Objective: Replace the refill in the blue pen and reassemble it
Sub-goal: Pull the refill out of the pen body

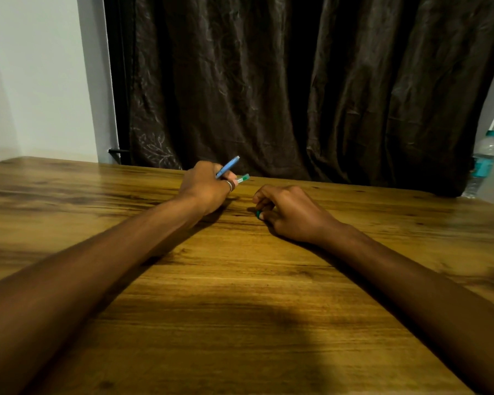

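Wood surface: a table (240,280) of brown, dark-streaked grain ran out to the curtain; both bare forearms lay across it, and a broad shadow fell on its near part.
Room: a dark brown curtain (297,81) hung in creased folds behind the table's far edge, with a pale wall (40,81) to its left.
Around: a clear plastic bottle (482,163) with a teal label stood at the far right, beside the curtain, well apart from both hands.
Left hand: the left hand (204,189) rested near the far edge, fingers curled round the blue pen (228,166), whose end stuck up and to the right; a ring (229,185) sat on one finger.
Same grip: a short green-ended part (243,178) poked out just below the pen; I could not tell what it was.
Right hand: the right hand (288,212) lay knuckles up near the left, fingers curled under, pinching a small teal piece (258,214) at the fingertips.
In the way: the backs of both hands hid most of what they held.
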Demonstrator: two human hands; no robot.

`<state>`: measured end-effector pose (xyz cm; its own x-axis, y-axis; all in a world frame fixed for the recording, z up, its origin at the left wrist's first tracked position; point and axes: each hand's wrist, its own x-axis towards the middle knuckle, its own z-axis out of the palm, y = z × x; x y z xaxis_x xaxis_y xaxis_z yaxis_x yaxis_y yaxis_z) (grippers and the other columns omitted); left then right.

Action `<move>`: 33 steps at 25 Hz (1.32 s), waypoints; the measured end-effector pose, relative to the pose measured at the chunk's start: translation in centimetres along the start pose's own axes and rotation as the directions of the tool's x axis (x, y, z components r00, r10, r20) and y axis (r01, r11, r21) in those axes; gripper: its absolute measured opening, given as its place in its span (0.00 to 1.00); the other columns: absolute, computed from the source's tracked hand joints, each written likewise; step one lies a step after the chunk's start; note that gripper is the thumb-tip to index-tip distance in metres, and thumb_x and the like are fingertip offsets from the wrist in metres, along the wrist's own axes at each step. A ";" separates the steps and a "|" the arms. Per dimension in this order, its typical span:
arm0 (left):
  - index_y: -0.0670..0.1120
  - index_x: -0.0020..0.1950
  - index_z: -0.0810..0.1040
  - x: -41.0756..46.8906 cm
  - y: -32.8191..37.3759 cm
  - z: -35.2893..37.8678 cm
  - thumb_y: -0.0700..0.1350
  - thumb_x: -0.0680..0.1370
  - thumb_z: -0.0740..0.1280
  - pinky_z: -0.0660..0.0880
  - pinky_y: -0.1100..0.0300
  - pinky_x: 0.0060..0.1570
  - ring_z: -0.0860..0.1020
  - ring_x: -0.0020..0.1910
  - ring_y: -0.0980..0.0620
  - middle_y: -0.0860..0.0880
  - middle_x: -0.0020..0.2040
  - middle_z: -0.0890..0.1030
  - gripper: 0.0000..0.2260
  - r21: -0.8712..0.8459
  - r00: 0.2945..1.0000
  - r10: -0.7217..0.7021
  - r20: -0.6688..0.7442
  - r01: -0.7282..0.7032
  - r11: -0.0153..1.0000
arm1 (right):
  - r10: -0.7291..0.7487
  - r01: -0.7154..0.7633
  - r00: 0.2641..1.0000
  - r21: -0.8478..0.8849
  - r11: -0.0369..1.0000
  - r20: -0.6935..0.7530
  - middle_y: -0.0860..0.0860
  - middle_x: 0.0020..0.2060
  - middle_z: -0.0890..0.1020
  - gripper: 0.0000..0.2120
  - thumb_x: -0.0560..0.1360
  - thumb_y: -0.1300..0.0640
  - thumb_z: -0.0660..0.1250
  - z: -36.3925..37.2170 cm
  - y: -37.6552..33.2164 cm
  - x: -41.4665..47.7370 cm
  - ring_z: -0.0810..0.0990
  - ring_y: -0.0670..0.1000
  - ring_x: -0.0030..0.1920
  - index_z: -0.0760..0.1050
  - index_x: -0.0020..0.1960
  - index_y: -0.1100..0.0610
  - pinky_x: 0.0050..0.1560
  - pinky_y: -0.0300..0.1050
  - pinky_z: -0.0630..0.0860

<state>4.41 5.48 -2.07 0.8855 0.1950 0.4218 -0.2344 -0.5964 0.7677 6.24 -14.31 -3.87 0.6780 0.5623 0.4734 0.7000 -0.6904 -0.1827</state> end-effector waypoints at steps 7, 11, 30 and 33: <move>0.47 0.57 0.82 -0.2 0.2 -0.3 0.46 0.79 0.69 0.77 0.55 0.54 0.80 0.54 0.51 0.47 0.53 0.83 0.08 -0.025 0.999 0.001 0.043 0.000 1.000 | 0.058 -0.057 0.991 0.016 0.998 -0.118 0.44 0.47 0.84 0.12 0.76 0.58 0.71 -0.5 0.2 0.1 0.81 0.42 0.49 0.78 0.58 0.51 0.46 0.36 0.76; 0.48 0.56 0.84 -0.5 0.7 -0.4 0.46 0.78 0.71 0.76 0.57 0.55 0.81 0.53 0.52 0.49 0.52 0.84 0.08 -0.023 0.992 0.045 0.117 -0.042 0.999 | 0.265 -0.185 0.916 0.270 0.945 -0.300 0.42 0.40 0.83 0.07 0.76 0.59 0.71 -0.5 0.0 0.4 0.81 0.39 0.43 0.82 0.52 0.50 0.43 0.33 0.76; 0.48 0.54 0.83 -0.6 1.1 -0.4 0.44 0.76 0.74 0.74 0.71 0.38 0.80 0.42 0.58 0.51 0.44 0.83 0.07 -0.272 0.981 0.102 0.165 -0.055 0.961 | 0.539 -0.252 0.832 0.955 0.159 0.130 0.60 0.45 0.84 0.07 0.76 0.72 0.68 -1.4 -2.4 -0.3 0.85 0.50 0.42 0.80 0.53 0.66 0.47 0.39 0.83; 0.49 0.56 0.81 -0.5 1.1 -0.3 0.44 0.76 0.74 0.71 0.78 0.33 0.80 0.39 0.63 0.54 0.43 0.82 0.10 -0.298 0.987 0.122 0.105 -0.086 0.951 | 0.511 -0.254 0.841 0.964 0.081 0.178 0.60 0.45 0.84 0.08 0.77 0.73 0.66 -1.4 -2.8 -0.5 0.85 0.49 0.42 0.79 0.55 0.68 0.45 0.37 0.83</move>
<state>3.58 4.94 -1.29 0.8875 0.0382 0.4592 -0.4182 -0.3516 0.8376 3.67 -13.26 -2.42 0.9679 0.2008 0.1511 0.1009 0.2401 -0.9655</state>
